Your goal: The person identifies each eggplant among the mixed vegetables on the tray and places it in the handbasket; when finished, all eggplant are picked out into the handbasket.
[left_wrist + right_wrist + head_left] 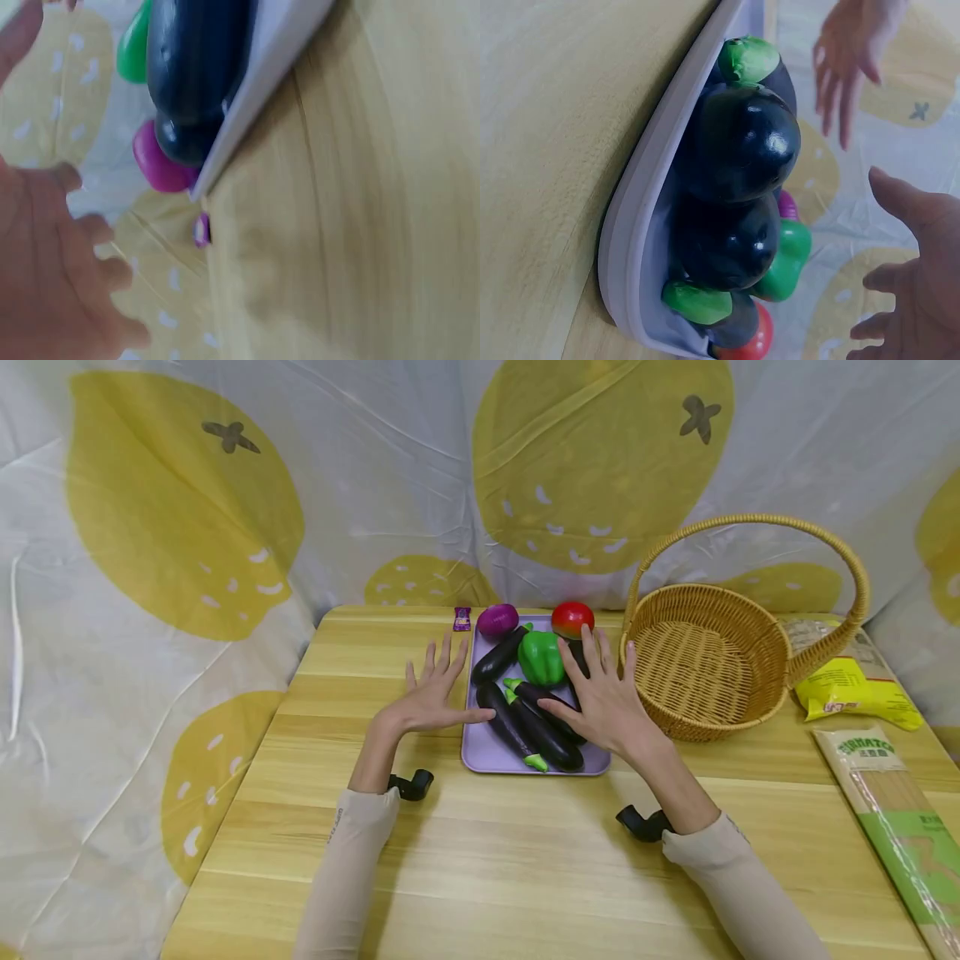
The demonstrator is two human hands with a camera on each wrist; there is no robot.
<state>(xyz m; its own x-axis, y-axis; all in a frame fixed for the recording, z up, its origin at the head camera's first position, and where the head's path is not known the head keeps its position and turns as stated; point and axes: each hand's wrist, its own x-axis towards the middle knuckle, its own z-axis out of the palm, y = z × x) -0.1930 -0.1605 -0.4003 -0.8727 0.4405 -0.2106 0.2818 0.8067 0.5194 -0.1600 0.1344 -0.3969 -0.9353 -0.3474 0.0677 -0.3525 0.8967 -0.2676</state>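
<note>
A lilac tray on the table holds several dark eggplants, a green bell pepper, a purple onion and a red tomato. My left hand hovers with fingers spread at the tray's left side, its thumb reaching over the edge. Over the tray's right side my right hand is spread too, hiding part of the eggplants there. Neither hand holds anything. In the right wrist view, the eggplants lie piled above the tray's rim, apart from the right hand.
Right of the tray stands a wicker basket with a tall arched handle. Beyond it lie a yellow bag and a long noodle packet. A small purple wrapped candy sits behind the tray's left corner. A lemon-print curtain hangs behind the table.
</note>
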